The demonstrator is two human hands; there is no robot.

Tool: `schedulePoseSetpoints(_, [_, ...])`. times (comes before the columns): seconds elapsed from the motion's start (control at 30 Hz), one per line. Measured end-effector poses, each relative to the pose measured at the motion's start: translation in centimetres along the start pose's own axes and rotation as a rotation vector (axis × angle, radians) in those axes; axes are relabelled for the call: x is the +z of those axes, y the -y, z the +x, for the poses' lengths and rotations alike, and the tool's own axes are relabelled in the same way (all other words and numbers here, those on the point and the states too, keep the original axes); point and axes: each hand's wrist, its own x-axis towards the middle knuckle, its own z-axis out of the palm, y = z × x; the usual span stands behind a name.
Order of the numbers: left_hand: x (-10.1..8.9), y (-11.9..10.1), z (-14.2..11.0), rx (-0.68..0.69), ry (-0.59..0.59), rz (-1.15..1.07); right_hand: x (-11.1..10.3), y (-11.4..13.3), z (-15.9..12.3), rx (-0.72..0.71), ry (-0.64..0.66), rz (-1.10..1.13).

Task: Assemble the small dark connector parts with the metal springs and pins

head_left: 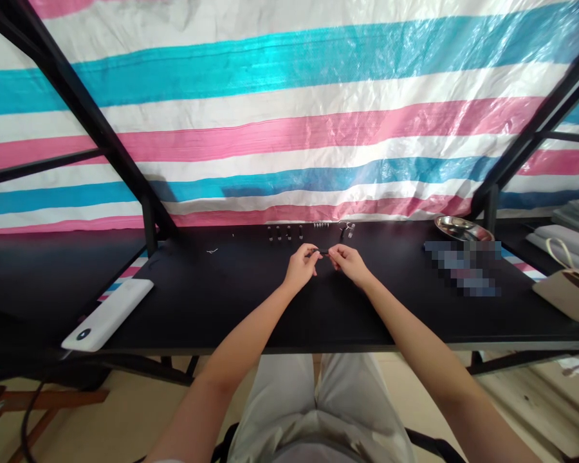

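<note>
Between my two hands, just above the black table point(212, 302), is a small dark stick-like piece point(323, 251), too small to name more exactly. My left hand point(303, 262) pinches its left end, and the fingers of my right hand point(346, 262) close on its right end. Behind my hands stands a row of small dark cylinders with pale ends point(288, 233). To their right lie several short silvery pieces point(321, 225), and beyond those a dark and clear small part point(348, 230) with a thin wire.
A white power strip-like box point(109, 315) lies at the left table edge. At the back right sits a round metal tray point(463, 227), with a blurred patch point(463, 267) before it. A beige bag point(567, 296) rests far right. Thin wire bits point(212, 251) lie left. Black frame posts point(149, 222) flank the table.
</note>
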Motion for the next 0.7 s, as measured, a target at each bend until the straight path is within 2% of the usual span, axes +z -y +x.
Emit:
schedulePoseSetpoints(0.23, [-0.59,-0.90,-0.08,-0.029,-0.113,0.026,-0.18,0.14,-0.04,0.008,0.007,0.002])
schedulePoseSetpoints(0.47, [-0.61,-0.69,0.05,-0.059,-0.129,0.009,-0.38,0.05,-0.04,0.021,0.046,0.017])
schedulePoseSetpoints(0.6, [-0.51,-0.66,0.04,-0.065,-0.135,0.013,-0.39,0.07,-0.13,0.017,0.059,-0.058])
schedulePoseSetpoints(0.7, [-0.47,-0.69,0.07,-0.070,-0.153,0.006,-0.49,-0.20,-0.09,-0.051,0.058,-0.227])
